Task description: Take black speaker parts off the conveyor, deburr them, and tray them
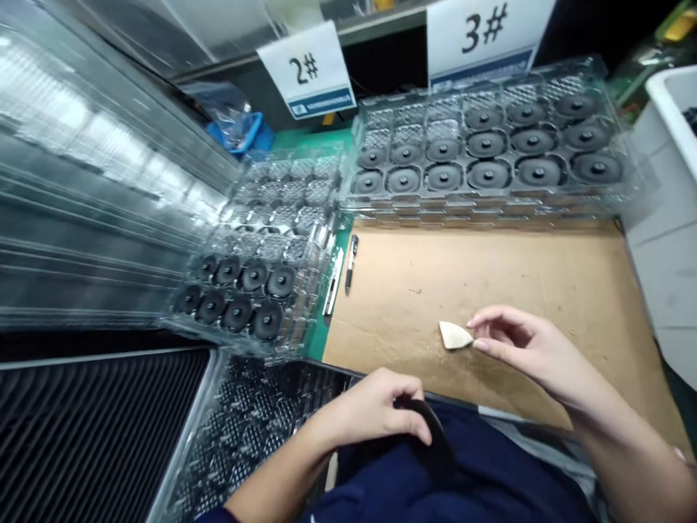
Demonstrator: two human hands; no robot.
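Observation:
My left hand (pixel 389 410) is closed round a black rubber part (pixel 433 432), low in front of my dark blue clothing. Over the cardboard sheet (pixel 408 269), my right hand (pixel 509 338) pinches the pointed end of a small cream-white wedge (pixel 454 335) between thumb and finger. The wedge's wide end points left, away from the hand. Much of the black part is blurred or hidden behind my fingers.
Clear trays (pixel 435 197) of round black parts stand behind the cardboard, with another tray stack (pixel 239 338) at left. A pen (pixel 351 263) and a cutter knife (pixel 333 282) lie near the cardboard's left edge. A white bin (pixel 661 232) stands at right.

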